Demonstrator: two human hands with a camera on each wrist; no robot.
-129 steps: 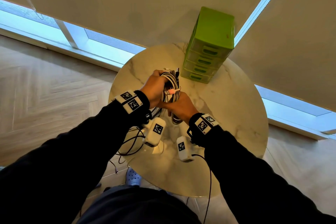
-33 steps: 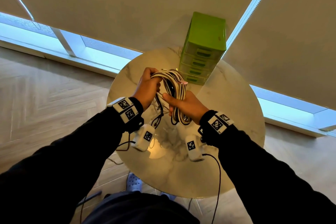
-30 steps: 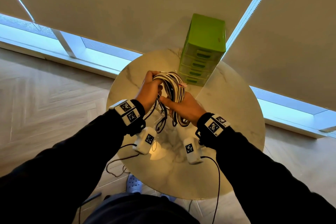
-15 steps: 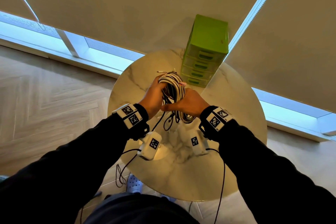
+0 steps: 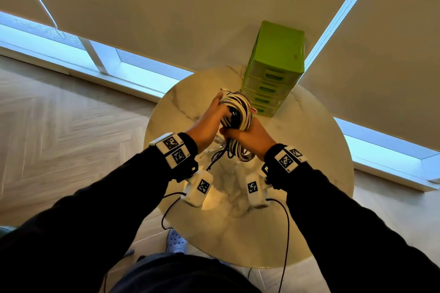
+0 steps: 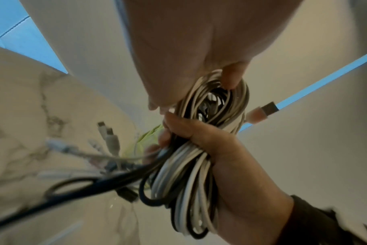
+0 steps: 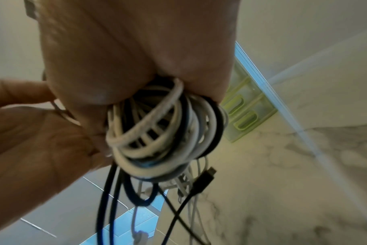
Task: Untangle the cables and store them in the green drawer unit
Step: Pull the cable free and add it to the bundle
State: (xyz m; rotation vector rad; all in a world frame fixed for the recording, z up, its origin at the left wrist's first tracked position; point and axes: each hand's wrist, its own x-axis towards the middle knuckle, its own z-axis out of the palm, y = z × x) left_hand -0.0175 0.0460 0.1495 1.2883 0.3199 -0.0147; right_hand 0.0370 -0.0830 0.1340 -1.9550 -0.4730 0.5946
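Note:
A coiled bundle of white and black cables [image 5: 238,112] is held up over the round marble table [image 5: 309,173], just in front of the green drawer unit [image 5: 273,71]. My left hand [image 5: 210,119] holds the bundle's upper loops, one digit hooked into the cable bundle [image 6: 210,102]. My right hand [image 5: 247,135] grips the bundle round its middle, fingers wrapped over it; the right hand [image 6: 220,157] shows this plainly. Loose ends and plugs [image 7: 205,175] dangle below the cable bundle [image 7: 163,129]. The drawer unit [image 7: 245,114] has all its drawers shut.
The drawer unit stands at the table's far edge against a beige blind. A pink USB plug [image 6: 262,112] sticks out of the bundle toward the drawers. Wrist-camera leads hang off the table's near edge over the wooden floor [image 5: 59,126].
Both hands have come closer together on the bundle and carried it slightly toward the drawer unit. My right hand has turned over and wrapped round the bundle's middle.

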